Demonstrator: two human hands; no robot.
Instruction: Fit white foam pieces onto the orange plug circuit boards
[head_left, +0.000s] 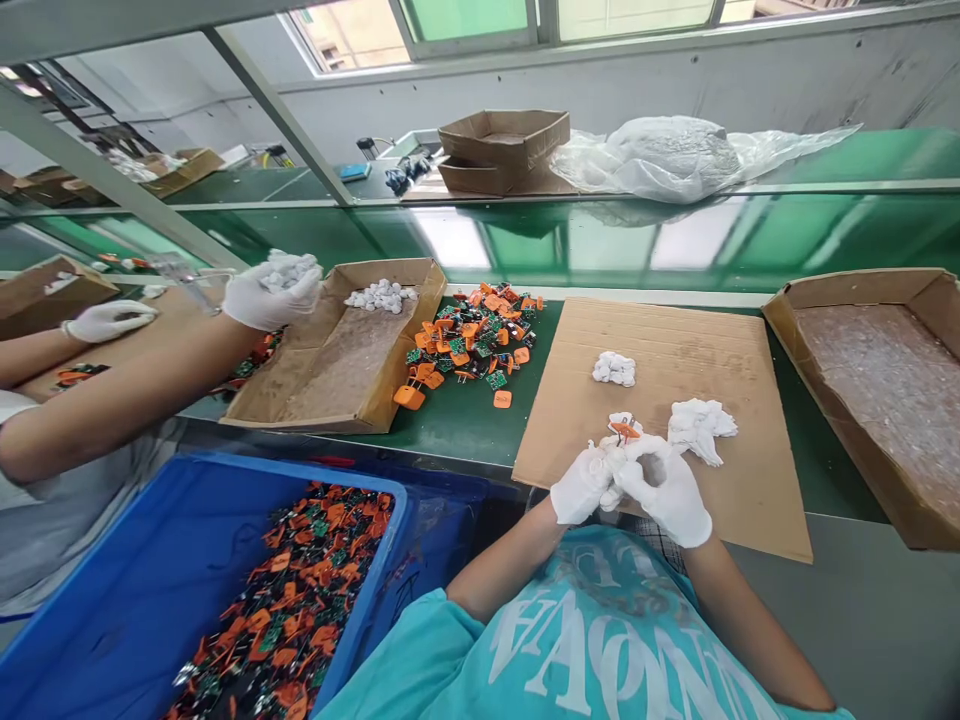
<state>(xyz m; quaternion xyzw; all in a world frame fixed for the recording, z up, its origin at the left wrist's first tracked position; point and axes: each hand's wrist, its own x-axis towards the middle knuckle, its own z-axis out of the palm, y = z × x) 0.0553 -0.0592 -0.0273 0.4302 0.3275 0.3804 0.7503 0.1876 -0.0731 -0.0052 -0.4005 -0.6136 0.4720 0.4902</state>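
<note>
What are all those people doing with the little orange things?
A person in white gloves holds a small orange part between the left hand and right hand, over a cardboard sheet. More orange parts lie in a pile and a blue bin. A co-worker's gloved hand holds white pieces.

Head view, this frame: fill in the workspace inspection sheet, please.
Surface: green bench with a flat cardboard sheet under the hands.
Job's things: small orange part held above the sheet; white pieces and a white wad lie on the sheet.
Clutter: loose orange and green parts; blue bin of the same; cardboard trays.
Grips: left hand and right hand, both white-gloved, closed together on the orange part.
Cables: nothing seen.
Surroundings: co-worker's gloved hand holds white pieces at left; boxes and plastic bag behind.
</note>
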